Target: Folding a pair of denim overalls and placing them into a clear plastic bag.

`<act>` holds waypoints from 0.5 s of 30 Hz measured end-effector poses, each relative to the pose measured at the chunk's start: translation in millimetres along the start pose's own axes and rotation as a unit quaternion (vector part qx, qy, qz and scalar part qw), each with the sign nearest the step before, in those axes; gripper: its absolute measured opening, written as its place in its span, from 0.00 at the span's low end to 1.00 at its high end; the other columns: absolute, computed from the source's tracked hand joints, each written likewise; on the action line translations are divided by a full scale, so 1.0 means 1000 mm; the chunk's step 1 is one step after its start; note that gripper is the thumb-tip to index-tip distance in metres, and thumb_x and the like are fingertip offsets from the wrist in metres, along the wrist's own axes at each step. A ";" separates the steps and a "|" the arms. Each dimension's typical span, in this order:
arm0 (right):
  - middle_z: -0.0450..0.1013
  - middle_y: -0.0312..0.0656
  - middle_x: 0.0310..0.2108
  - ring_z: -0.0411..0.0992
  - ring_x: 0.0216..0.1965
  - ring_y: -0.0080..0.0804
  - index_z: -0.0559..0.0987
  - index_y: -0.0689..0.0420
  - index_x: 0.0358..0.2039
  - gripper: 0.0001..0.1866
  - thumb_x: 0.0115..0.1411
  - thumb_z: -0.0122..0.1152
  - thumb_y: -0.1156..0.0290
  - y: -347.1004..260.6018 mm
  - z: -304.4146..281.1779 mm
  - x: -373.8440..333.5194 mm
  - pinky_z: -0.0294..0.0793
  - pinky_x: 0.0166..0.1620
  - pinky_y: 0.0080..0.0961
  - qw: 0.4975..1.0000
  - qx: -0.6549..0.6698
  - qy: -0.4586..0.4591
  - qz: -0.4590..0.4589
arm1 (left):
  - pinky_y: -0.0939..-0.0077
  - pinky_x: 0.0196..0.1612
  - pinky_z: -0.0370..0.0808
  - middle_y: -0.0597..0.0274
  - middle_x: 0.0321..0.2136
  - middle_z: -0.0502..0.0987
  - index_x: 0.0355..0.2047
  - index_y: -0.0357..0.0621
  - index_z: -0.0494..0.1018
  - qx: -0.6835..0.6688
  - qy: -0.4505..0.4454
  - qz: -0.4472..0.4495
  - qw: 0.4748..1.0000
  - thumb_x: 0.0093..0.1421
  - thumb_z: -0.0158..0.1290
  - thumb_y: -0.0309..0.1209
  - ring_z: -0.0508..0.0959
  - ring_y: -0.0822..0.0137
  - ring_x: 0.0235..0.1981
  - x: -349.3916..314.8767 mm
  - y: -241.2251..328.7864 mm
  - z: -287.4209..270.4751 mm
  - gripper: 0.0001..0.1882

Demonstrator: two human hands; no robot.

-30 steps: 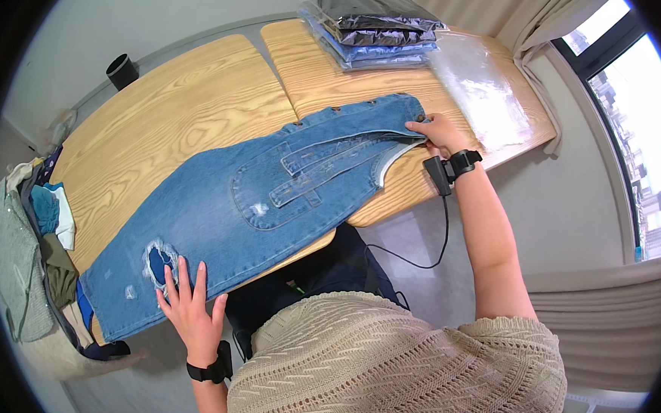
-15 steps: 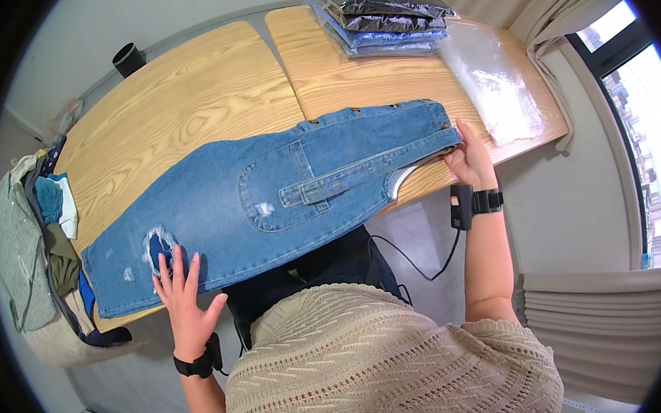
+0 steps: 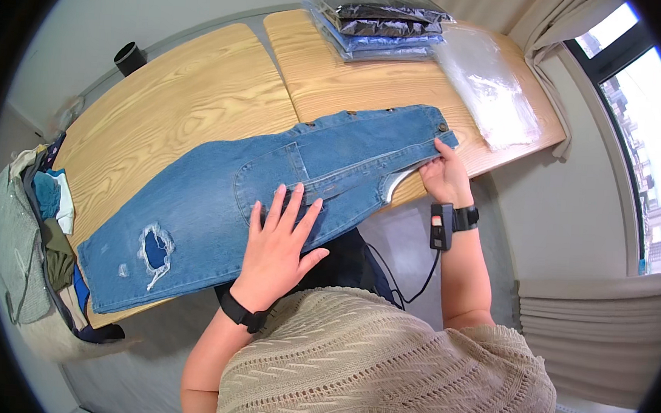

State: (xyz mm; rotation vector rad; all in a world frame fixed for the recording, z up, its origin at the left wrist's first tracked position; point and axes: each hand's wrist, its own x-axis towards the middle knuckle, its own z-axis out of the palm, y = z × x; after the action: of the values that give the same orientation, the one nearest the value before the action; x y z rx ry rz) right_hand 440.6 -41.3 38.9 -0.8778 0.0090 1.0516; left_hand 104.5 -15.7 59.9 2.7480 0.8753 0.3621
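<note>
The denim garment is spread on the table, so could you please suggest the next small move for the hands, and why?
I would probably slide the left hand along the strap to press it flat: that hand's fingers lie over the pocket near one end of the strap, while the right hand pinches the denim garment at the other end.
</note>
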 end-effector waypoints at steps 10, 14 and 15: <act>0.70 0.41 0.51 0.68 0.51 0.36 0.69 0.61 0.51 0.17 0.62 0.54 0.73 0.039 0.021 -0.016 0.66 0.56 0.34 0.991 0.010 -0.123 0.055 | 0.44 0.61 0.53 0.51 0.63 0.56 0.61 0.51 0.61 0.040 0.003 -0.002 0.999 0.52 0.58 0.47 0.55 0.50 0.64 -0.001 0.000 0.012 0.38; 0.70 0.42 0.50 0.68 0.51 0.34 0.68 0.62 0.52 0.18 0.61 0.54 0.78 0.050 0.035 -0.020 0.67 0.55 0.33 0.986 -0.115 -0.107 -0.058 | 0.45 0.61 0.53 0.52 0.63 0.56 0.61 0.51 0.60 0.034 0.012 0.000 0.999 0.52 0.58 0.47 0.55 0.51 0.64 -0.001 0.000 0.013 0.37; 0.70 0.42 0.50 0.68 0.51 0.34 0.68 0.62 0.52 0.18 0.61 0.54 0.78 0.053 0.034 -0.021 0.67 0.55 0.33 0.986 -0.115 -0.107 -0.058 | 0.45 0.61 0.53 0.52 0.63 0.56 0.61 0.51 0.60 0.034 0.012 0.000 0.999 0.52 0.58 0.47 0.55 0.51 0.64 -0.002 0.000 0.013 0.37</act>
State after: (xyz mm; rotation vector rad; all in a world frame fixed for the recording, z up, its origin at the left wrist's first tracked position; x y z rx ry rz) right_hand 375.8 -24.5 37.1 -0.9560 -0.3473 1.0454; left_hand 107.2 -18.9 47.2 2.8107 0.9098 0.3742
